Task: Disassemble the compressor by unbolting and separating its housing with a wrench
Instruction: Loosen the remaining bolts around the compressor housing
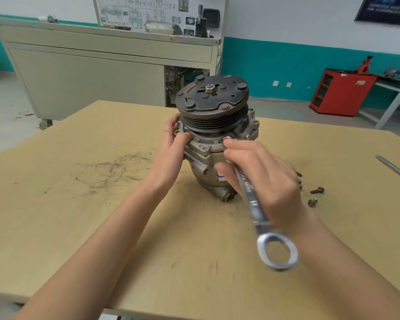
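Compressor [214,125] standing upright near the middle of the wooden table [102,215], clutch plate uppermost. Your left hand [171,148] curls round the housing flange on its left side, fingers gripping the rim. Your right hand [263,176] is closed round the shank of a combination wrench [254,204], whose far end meets the flange's near rim; its ring end points toward you. Loose bolts [317,190] lie just beyond your right hand.
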Available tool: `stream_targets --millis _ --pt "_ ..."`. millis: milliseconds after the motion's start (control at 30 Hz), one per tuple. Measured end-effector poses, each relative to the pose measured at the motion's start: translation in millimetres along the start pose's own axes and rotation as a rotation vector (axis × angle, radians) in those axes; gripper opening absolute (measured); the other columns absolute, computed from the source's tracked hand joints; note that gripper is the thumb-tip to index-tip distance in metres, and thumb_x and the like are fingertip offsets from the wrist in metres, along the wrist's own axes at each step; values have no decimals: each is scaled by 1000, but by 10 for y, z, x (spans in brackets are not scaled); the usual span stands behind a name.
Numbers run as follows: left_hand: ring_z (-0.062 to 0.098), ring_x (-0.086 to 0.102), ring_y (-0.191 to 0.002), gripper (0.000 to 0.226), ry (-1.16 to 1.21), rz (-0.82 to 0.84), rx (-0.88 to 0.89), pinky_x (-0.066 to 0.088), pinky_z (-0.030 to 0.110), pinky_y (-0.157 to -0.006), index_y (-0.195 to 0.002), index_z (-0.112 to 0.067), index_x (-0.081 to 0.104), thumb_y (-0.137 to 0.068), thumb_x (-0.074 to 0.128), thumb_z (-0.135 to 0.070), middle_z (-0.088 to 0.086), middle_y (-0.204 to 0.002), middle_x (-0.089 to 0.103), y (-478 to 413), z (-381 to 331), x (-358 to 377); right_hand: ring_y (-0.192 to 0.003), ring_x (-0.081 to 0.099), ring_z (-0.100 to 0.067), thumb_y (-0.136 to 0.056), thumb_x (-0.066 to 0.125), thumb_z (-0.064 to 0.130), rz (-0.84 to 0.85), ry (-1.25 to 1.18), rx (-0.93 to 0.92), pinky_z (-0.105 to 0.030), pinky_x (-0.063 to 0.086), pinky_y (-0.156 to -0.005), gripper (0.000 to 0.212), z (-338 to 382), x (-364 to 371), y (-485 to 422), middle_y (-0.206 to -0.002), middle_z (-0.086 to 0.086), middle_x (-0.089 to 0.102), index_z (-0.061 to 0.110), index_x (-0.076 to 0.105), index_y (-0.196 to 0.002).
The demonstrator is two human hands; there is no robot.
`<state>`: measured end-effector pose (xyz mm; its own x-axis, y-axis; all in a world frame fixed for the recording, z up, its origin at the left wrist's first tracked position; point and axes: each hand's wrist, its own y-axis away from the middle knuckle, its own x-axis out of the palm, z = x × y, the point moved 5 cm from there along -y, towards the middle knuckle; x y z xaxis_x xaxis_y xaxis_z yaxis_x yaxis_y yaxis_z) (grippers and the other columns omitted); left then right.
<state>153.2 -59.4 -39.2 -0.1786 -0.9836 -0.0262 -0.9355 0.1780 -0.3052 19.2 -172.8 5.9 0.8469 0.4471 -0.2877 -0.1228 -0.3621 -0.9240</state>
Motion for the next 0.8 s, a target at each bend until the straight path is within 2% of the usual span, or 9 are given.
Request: stream_targets --millis 67,167,233,333,400,533,600,700,800 --pt "12 47 -126 44 -3 5 -5 38 38 -108 -143 -29 33 -100 36 -19 -5 -142 46 0 -7 -5 -74 70 -29 -96 49 11 -49 -298 227 -34 57 -67 24 -161 -21 36 -87 -17 69 0 65 -81" --pt "10 48 -124 44 -11 12 -4 39 35 -107 -144 -31 31 -101 36 -21 -8 -140 44 9 -25 2 -71 70 -23 -96 39 10 -97 -946 829 -29 56 -67 23 -531 87 74 -86 -6 70 10 56 -81" --pt "10 49 -122 44 3 16 -3 40 35 -105 -143 -30 31 -101 35 -21 -7 -140 45 3 -22 3 -67 70 -22 -97 34 8 -108 -1130 1109 -25 55 -62 28 -678 186 102 -81 -8 72 7 55 -78" --pt "9 50 -122 44 17 22 -1 42 32 -102 -144 -31 31 -101 36 -23 -9 -141 44 -10 -7 13 -65 69 -20 -101 29 5 -189 -1232 1262 -23 54 -60 35 -755 211 116 -77 -10 72 5 54 -76" --pt "7 51 -120 45 21 24 2 43 30 -99 -143 -32 32 -99 38 -25 -12 -137 47 -18 13 5 -68 70 -21 -102 33 10 -278 -1188 1220 -23 54 -61 35 -749 144 121 -79 -11 73 7 57 -76" --pt "-4 56 -108 48 31 20 15 44 21 -83 -140 -35 34 -93 39 -29 -27 -122 52 -31 26 3 -70 72 -19 -98 44 24 -277 -787 893 -24 55 -62 29 -574 -48 69 -78 -1 73 10 64 -82" --pt "0 54 -112 43 25 11 14 43 23 -86 -140 -34 35 -99 37 -23 -22 -126 51 -37 30 0 -75 71 -17 -97 48 28 -219 -638 706 -27 56 -66 26 -434 -73 33 -80 2 71 9 65 -90" --pt "6 52 -117 42 18 5 12 43 29 -95 -141 -31 34 -101 36 -20 -12 -135 48 -41 24 -3 -83 68 -17 -96 49 27 -109 -399 461 -25 55 -75 37 -268 -56 15 -88 -12 69 -4 68 -90" --pt "10 51 -120 42 8 2 13 42 35 -102 -141 -30 34 -101 36 -19 -9 -137 48 -36 19 -2 -78 69 -22 -96 51 21 -103 -210 256 -29 57 -68 38 -127 -35 15 -87 -17 70 -9 69 -83"
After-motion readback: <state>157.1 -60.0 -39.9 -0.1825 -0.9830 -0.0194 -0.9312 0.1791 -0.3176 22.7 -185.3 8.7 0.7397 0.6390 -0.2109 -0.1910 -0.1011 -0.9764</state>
